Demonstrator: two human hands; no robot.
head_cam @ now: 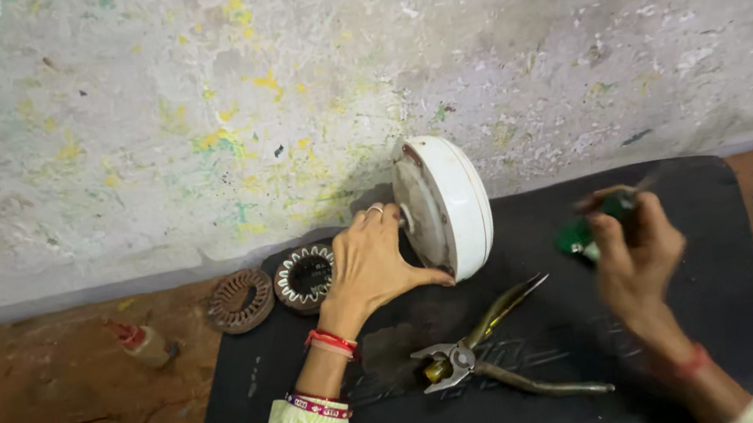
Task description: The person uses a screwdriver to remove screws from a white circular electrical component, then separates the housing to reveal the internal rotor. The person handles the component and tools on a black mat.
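Pliers (495,357) lie open on a black mat (741,288); left hand (370,266) steadies an upright white motor housing (445,207); right hand (632,244), blurred, clenches a green-handled tool (594,225).

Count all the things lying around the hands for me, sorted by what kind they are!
White round motor cover, held on edge by the left hand: 1
Ring-shaped motor cores, one rusty, one with white winding: 2
Pliers: 1
Green-handled tool in the blurred right hand: 1
Small bottle: 1
Black mat: 1
Total: 7
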